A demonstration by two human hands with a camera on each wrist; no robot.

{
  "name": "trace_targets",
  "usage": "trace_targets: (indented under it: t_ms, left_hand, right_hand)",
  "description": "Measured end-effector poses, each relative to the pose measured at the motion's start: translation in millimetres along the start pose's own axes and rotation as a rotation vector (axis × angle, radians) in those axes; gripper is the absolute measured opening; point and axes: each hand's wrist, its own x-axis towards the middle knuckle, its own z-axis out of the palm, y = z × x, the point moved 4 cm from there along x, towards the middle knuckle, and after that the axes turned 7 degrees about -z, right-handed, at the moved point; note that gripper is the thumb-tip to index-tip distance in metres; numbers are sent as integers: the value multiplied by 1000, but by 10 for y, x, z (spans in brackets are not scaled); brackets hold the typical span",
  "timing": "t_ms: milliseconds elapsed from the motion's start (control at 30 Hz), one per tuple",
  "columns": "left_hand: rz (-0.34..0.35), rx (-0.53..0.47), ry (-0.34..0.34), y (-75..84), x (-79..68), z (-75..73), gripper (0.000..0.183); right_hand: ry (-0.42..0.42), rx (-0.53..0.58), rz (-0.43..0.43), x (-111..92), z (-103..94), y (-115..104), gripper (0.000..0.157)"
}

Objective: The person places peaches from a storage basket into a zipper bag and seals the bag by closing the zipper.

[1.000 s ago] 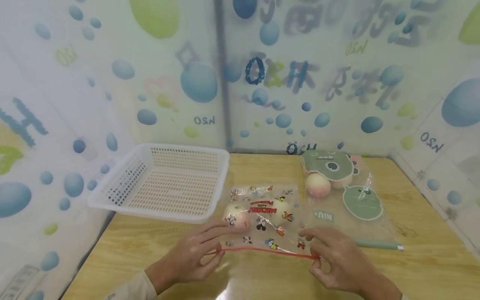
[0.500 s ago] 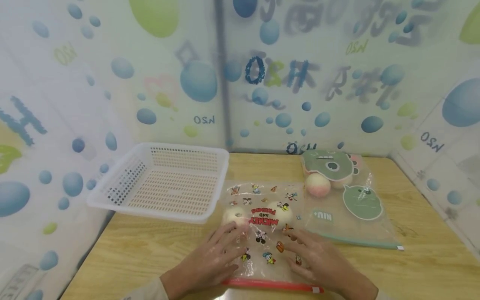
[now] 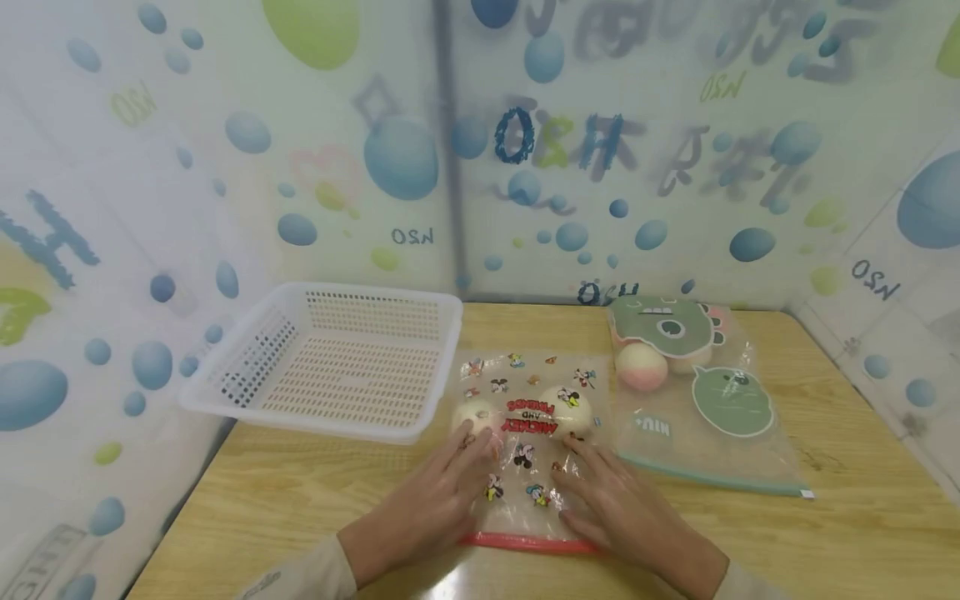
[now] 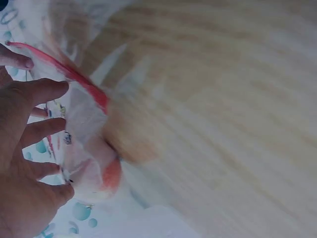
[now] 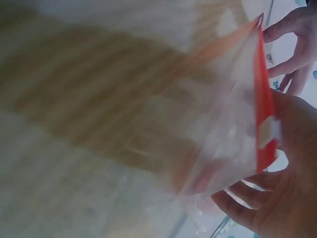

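Note:
A clear zip bag [image 3: 525,508] with cartoon prints and a red zip edge lies flat at the front middle of the table in the head view. Two round peach-like fruits show through it, a left one [image 3: 474,412] and a right one [image 3: 567,410]. My left hand [image 3: 431,500] rests on the bag's left side, fingers spread, fingertips at the left fruit. On the right side rests my right hand [image 3: 633,512], its fingers extended toward the right fruit. In the right wrist view a white slider [image 5: 267,133] sits on the red zip edge, near the right palm.
A white slotted plastic basket [image 3: 352,379] stands at the left back. To the right lies another zip bag [image 3: 678,450], with green cartoon prints, a green zip edge and peach-like fruits inside. Printed walls border the wooden table [image 3: 285,500] at the back and sides.
Both hands have let go of the red zip edge, which they pinched at its two ends, and moved inward onto the bag. The bag now lies flatter, its prints spread out.

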Motion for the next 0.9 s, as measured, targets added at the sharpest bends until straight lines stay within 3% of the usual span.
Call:
trace_targets:
  t_ms: [133, 367, 500, 600, 800, 900]
  left_hand:
    - [-31, 34, -2, -41, 103, 25, 42]
    - [-212, 79, -97, -175, 420, 91, 55]
    - [-263, 191, -129, -284, 594, 134, 61]
    - [-276, 271, -136, -343, 705, 163, 59]
    - [-304, 325, -144, -402, 872, 226, 58]
    - [-344, 319, -205, -422, 919, 274, 59]
  right_hand:
    - [12, -12, -8, 76, 8, 40, 43]
    - [35, -52, -10, 266, 47, 122, 49]
    - [32, -112, -28, 393, 103, 212, 49]
    - [9, -127, -7, 472, 143, 294, 50]
    - [-90, -146, 62, 574, 199, 427, 52]
    - [-128, -120, 95, 604, 194, 472, 51]
